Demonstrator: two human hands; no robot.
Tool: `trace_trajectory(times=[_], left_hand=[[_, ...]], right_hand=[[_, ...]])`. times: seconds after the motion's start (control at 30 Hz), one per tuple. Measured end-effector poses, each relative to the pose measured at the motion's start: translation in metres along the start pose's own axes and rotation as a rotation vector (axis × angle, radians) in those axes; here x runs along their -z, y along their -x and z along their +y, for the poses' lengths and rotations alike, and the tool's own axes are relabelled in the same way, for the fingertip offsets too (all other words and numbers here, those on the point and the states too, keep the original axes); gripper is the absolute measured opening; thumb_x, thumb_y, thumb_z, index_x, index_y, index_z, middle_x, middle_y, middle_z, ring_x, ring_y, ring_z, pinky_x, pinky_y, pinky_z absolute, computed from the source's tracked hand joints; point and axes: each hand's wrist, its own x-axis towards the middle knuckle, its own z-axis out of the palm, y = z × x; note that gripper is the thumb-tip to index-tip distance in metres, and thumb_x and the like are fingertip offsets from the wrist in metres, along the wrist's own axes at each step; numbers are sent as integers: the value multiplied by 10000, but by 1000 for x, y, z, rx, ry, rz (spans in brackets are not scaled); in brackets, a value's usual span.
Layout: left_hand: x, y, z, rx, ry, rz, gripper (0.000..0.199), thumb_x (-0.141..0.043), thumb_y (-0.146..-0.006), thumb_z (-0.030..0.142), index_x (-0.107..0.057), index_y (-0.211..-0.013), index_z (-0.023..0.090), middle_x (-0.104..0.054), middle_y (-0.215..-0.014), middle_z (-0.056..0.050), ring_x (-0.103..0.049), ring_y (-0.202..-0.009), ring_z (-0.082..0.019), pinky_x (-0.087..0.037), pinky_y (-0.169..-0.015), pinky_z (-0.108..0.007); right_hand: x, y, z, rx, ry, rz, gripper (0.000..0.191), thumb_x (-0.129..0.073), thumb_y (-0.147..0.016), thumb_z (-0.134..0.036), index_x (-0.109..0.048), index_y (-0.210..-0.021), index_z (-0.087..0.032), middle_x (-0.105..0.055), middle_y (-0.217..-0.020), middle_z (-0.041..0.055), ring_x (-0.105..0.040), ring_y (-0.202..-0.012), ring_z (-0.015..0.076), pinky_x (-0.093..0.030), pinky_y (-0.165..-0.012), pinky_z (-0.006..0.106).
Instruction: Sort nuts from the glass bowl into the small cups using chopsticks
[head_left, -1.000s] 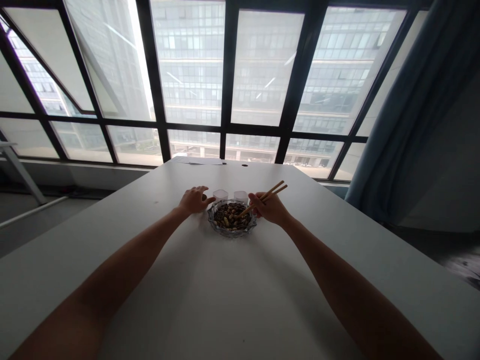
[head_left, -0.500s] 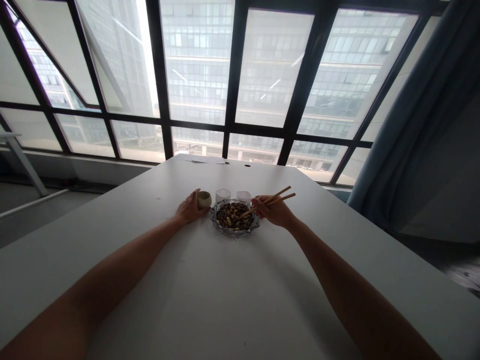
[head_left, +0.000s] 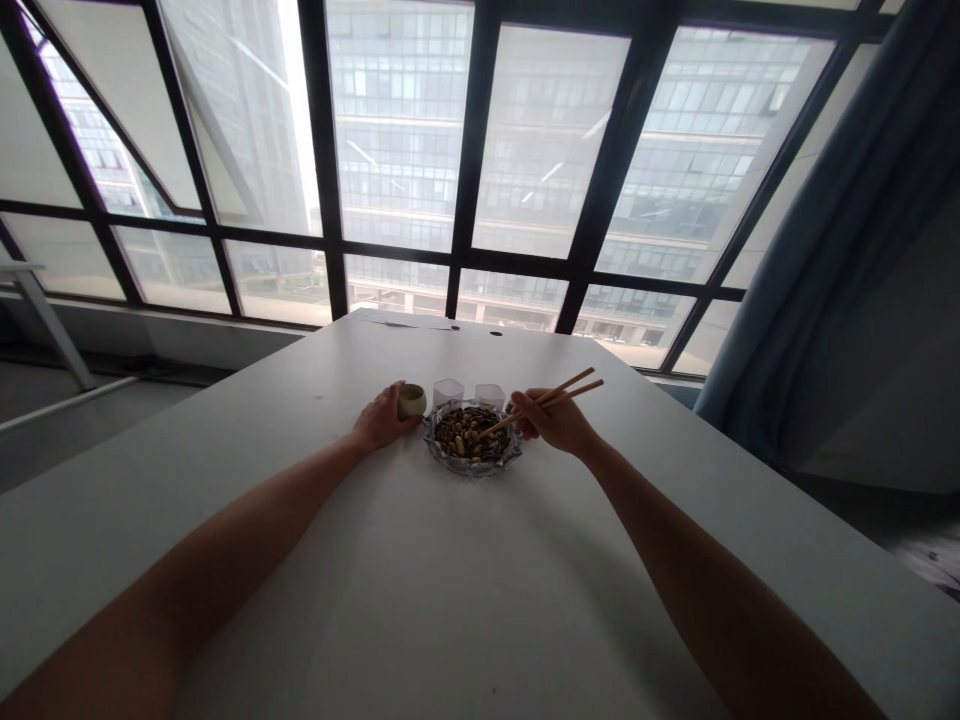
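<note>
My left hand [head_left: 381, 418] is wrapped round the side of a small pale cup [head_left: 412, 402], which stands upright on the table beside a glass dish. In my right hand [head_left: 553, 420] is a pair of wooden chopsticks [head_left: 574, 386], slanting down to the left. Their tips reach into the clear, wavy-rimmed glass dish [head_left: 471, 468]. Dark seeds and paler peanuts [head_left: 460, 446] fill the dish. Whether the tips pinch a piece is too small to tell.
Behind the dish stand two clear cups [head_left: 448, 392], partly hidden by its rim. The white table [head_left: 450, 600] runs to a large window. Flat sheets [head_left: 397, 318] lie at its far edge, near two dark round holes. A blue curtain [head_left: 795, 280] hangs at the right.
My right hand and the chopsticks have shifted slightly to the right, with the tips still in the dish. The left hand keeps its hold on the cup. The view has tilted a little.
</note>
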Motion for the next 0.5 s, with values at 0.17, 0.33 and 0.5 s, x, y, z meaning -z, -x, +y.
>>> trace_trajectory(times=[0.17, 0.33, 0.5], left_hand=[[-2, -1, 0, -6, 7, 4, 781, -693, -810, 460, -368, -1458, 171, -570, -1391, -173, -573, -1269, -347, -487, -1044, -475], [-5, -2, -1, -26, 26, 23, 771, -709, -798, 473, -397, -1438, 179, -598, -1332, -174, -587, -1237, -359, -500, -1013, -491], [-6, -2, -1, -32, 27, 23, 770, -715, -795, 487, -398, -1433, 194, -610, -1303, -158, -590, -1232, -347, -501, -1010, -471]], right_hand=[[0, -6, -12, 43, -77, 183, 592, -597, -807, -754, -651, -703, -174, -659, -540, 48, -588, -415, 140, -484, -401, 250], [-21, -39, -10, 100, -48, 349, 601, -545, -833, -768, -644, -751, -181, -681, -603, 58, -628, -473, 156, -518, -441, 261], [-38, -68, -3, 61, 17, 227, 616, -576, -790, -789, -625, -725, -178, -691, -627, 64, -647, -520, 153, -518, -473, 245]])
